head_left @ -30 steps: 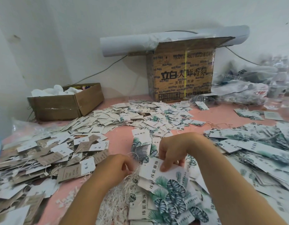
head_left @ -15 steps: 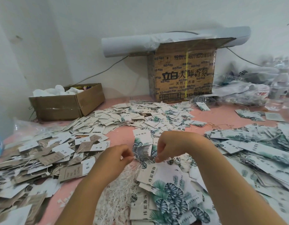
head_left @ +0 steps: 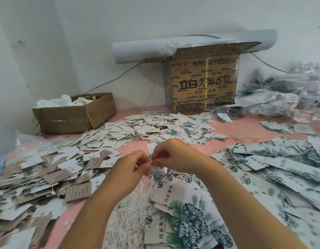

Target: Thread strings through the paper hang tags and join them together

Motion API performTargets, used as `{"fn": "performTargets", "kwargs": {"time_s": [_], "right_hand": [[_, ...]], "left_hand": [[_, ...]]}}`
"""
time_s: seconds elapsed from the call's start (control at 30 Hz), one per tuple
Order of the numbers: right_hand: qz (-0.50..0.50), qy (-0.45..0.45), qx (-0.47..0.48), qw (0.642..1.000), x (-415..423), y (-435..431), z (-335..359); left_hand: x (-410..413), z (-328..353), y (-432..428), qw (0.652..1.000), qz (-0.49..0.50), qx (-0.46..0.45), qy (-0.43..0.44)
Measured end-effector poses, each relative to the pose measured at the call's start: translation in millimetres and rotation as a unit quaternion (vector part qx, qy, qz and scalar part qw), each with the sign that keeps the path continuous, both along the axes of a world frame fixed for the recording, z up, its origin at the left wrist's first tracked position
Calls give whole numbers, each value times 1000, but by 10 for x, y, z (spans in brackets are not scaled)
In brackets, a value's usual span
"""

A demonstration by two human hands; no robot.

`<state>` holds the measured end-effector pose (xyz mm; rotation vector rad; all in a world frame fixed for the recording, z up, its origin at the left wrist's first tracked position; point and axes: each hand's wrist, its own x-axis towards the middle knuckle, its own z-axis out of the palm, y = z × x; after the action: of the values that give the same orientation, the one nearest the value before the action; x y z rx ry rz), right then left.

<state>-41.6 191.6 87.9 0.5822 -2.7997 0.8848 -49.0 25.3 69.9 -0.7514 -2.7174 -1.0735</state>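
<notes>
Left hand (head_left: 131, 168), right hand (head_left: 175, 157) pinch one string (head_left: 151, 176) (grips tight).

pink table (head_left: 241, 125) (mostly buried) bears hang tags (head_left: 155, 124), strings (head_left: 136, 209), two boxes (head_left: 74, 115).

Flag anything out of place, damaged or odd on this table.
Mostly ordinary work clutter. The grey roll lies across the printed carton, overhanging far to its left; the hang tags lie in loose heaps, none visibly torn.

left hand (head_left: 130, 166) | right hand (head_left: 171, 155) — fingertips meet, pinching white string (head_left: 151, 161) | above leaf-print tags (head_left: 184, 209)
</notes>
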Motion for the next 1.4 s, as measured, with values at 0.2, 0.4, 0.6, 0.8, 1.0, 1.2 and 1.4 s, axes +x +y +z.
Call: {"fn": "performTargets", "kwargs": {"time_s": [0.2,0.4,0.6,0.8,1.0,1.2,1.4], "right_hand": [[-8,23,-62,998,34,-1,46],[-16,-68,-438,896,69,56,143],[-16,-125,-718,685,85,114,265],[-53,-136,-807,572,80,206,263],[-107,-90,-369,919,26,137,119],[-67,-142,-153,976,77,67,96],[10,-183,-233,955,75,-16,33]], "left_hand": [[3,-32,-14,1000,-10,18,17],[40,7,59,986,-18,155,52],[12,-37,29,986,-6,165,18],[-25,-106,17,988,5,157,0],[-33,-135,61,982,7,185,-29],[-13,-152,115,982,-14,187,-35],[11,-185,159,980,-23,196,-37]]}}
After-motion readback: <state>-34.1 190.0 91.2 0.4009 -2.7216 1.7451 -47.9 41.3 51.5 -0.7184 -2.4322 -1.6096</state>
